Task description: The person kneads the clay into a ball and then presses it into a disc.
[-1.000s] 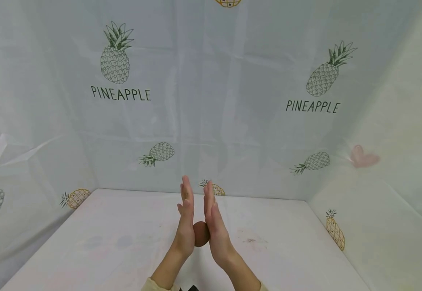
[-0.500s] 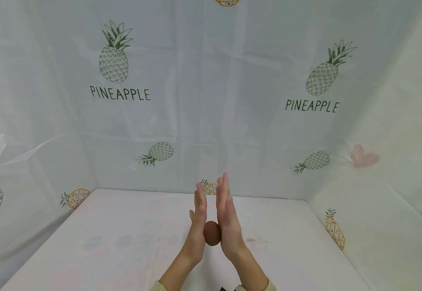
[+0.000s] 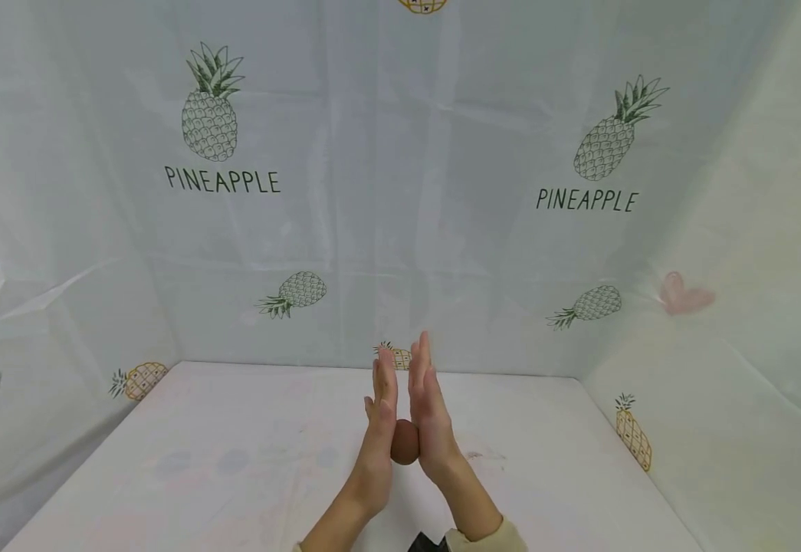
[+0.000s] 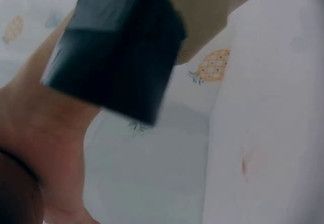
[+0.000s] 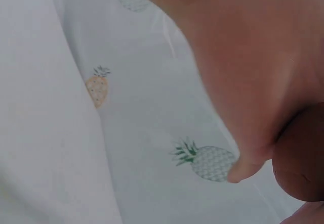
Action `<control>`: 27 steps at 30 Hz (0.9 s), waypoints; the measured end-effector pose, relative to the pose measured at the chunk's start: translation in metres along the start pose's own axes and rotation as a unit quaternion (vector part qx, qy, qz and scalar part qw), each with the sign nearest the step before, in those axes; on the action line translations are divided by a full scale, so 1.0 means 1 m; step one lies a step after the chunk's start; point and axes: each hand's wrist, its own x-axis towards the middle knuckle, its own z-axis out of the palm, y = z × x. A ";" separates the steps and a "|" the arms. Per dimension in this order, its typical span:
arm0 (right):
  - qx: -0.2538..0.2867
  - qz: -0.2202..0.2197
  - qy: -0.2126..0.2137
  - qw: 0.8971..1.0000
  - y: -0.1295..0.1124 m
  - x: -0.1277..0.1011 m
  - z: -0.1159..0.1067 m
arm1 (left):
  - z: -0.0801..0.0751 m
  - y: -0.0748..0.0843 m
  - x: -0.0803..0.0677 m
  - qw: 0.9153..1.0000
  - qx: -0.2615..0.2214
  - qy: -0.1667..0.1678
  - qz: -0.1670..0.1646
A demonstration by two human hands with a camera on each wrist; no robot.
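A small brown ball [image 3: 405,442] of soft, clay-like stuff is pressed between my two flat palms above the white table [image 3: 234,468]. My left hand [image 3: 379,429] stands on edge with straight fingers pointing up and away. My right hand [image 3: 429,418] faces it in the same way, its fingertips a little higher. In the left wrist view the ball [image 4: 17,196] shows at the lower left against a palm. The right wrist view has the ball [image 5: 301,155] at the right edge beside my palm [image 5: 253,72].
A plastic sheet printed with pineapples [image 3: 210,115] and the word PINEAPPLE lines the back and side walls around the table. A pink heart mark [image 3: 683,295] is on the right wall. A black wrist-mounted box [image 4: 116,47] fills the upper left wrist view.
Both hands have shifted to the right with the ball between them. The right hand slid forward past the left, then back slightly, and the ball stays pressed between the palms.
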 end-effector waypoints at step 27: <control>-0.053 -0.033 -0.022 0.998 -0.015 -0.016 0.030 | -0.024 -0.015 0.011 0.998 0.013 0.051 -0.031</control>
